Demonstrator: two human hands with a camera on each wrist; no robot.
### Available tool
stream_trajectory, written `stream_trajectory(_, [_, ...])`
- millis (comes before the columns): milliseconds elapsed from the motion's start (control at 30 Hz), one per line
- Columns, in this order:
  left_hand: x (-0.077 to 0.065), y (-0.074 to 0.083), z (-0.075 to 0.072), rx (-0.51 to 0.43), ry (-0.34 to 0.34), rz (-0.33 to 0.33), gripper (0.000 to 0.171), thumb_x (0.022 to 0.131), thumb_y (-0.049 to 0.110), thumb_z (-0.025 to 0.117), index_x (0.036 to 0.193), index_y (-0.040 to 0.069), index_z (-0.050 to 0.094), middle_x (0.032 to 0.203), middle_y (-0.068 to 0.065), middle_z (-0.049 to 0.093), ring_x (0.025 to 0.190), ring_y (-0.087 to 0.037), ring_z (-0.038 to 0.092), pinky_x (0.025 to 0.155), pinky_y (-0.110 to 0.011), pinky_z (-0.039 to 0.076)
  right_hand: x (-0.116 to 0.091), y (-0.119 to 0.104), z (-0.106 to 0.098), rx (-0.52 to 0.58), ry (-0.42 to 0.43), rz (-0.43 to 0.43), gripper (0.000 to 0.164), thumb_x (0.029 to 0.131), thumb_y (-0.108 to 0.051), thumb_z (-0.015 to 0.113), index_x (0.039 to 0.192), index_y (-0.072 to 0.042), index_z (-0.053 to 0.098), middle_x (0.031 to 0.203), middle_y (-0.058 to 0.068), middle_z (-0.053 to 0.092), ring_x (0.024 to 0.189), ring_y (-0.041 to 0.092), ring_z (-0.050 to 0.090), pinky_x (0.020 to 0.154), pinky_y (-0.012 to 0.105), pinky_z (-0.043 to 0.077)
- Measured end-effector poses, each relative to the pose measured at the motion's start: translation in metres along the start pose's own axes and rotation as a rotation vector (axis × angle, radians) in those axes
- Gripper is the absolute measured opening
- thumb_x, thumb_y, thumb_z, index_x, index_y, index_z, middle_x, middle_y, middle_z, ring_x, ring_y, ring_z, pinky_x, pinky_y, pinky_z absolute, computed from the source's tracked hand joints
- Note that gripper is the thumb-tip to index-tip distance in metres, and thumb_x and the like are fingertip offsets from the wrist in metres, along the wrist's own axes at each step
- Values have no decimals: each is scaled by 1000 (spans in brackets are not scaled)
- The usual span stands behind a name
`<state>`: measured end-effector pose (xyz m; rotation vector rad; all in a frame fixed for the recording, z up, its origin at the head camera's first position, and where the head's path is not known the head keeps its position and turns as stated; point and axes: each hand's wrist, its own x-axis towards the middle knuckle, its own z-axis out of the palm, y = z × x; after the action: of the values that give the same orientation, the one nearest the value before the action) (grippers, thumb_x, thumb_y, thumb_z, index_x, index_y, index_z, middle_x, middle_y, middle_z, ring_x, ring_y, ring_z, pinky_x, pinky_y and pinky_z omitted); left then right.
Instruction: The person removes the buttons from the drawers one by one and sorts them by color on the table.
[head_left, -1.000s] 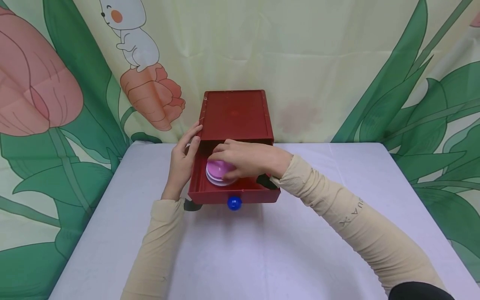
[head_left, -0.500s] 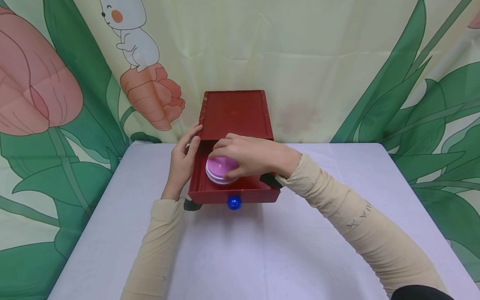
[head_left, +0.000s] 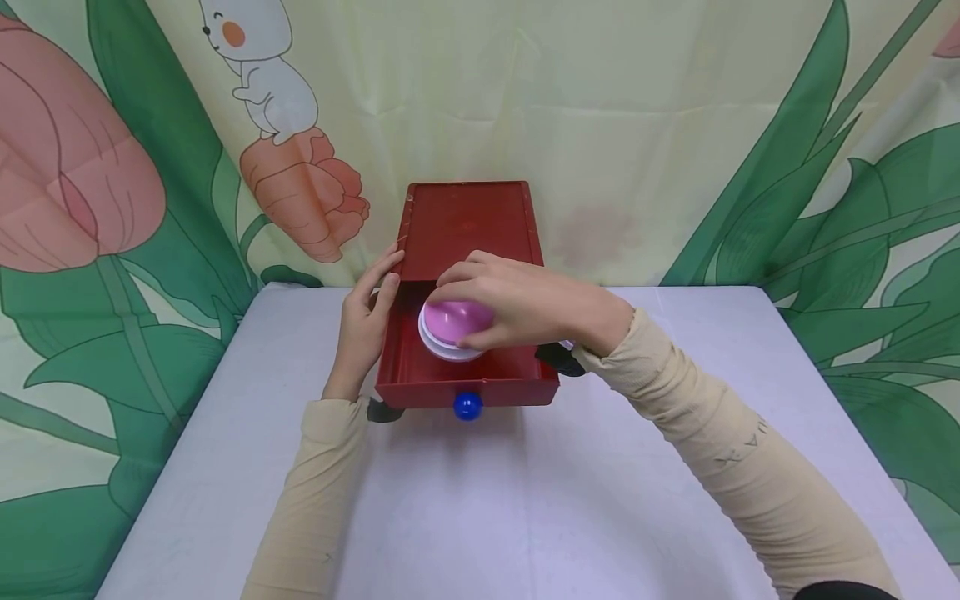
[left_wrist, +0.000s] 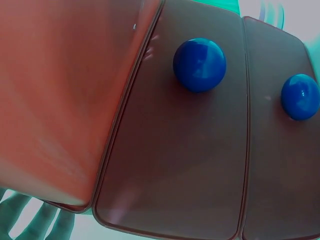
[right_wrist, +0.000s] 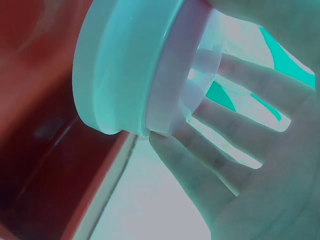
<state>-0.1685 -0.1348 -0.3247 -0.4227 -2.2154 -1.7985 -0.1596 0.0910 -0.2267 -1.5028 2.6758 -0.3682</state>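
Note:
My right hand (head_left: pixel 517 300) grips a round white container with a glossy pink domed top (head_left: pixel 459 322). It holds the container over the open red drawer (head_left: pixel 517 368), its fingers spread around the rim of the top. Up close in the right wrist view, the container (right_wrist: pixel 125 65) is tilted beside the red drawer wall. My left hand (head_left: pixel 365 321) rests against the left side of the red drawer cabinet (head_left: pixel 472 229), fingers extended along it. In the left wrist view only some fingers (left_wrist: pixel 37 220) of that hand show, at the lower left.
A blue round knob (head_left: pixel 468 406) sits on the front of the pulled-out drawer. Two more drawer fronts with blue knobs (left_wrist: pixel 200 65) show in the left wrist view. The cabinet stands on a white-covered table (head_left: pixel 450 500) before a printed cloth backdrop (head_left: pixel 637 150).
My right hand has raised the container from the drawer floor and shifted it slightly right and toward the back. The left hand and cabinet have stayed in place.

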Motion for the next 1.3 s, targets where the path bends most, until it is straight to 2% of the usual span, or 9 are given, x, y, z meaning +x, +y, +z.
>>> stream_trajectory(333, [0,1,0,8,6,4,42,105,14,47,146,4,48,157,-7,40,143,-22,39,111,-47,42,-15,5,-4,40,99,-48,50,85,-27,78,129,-9,65,132,11,60,123,27,50,95,37,51])
stream_trajectory(900, [-1,-1,0,3,6,23,41,105,12,46,145,2,49,156,-8,41,143,-21,39,111,-47,43,-46,15,-11,71,245,-56,50,81,-22,80,128,-7,66,130,11,62,122,27,52,95,40,52])
stream_trajectory(1300, [-1,1,0,-17,2,32,41,105,12,45,145,1,48,157,-8,40,144,-20,38,112,-47,42,-67,26,-11,93,293,0,51,80,-17,82,127,-6,66,130,10,62,119,24,52,91,40,53])
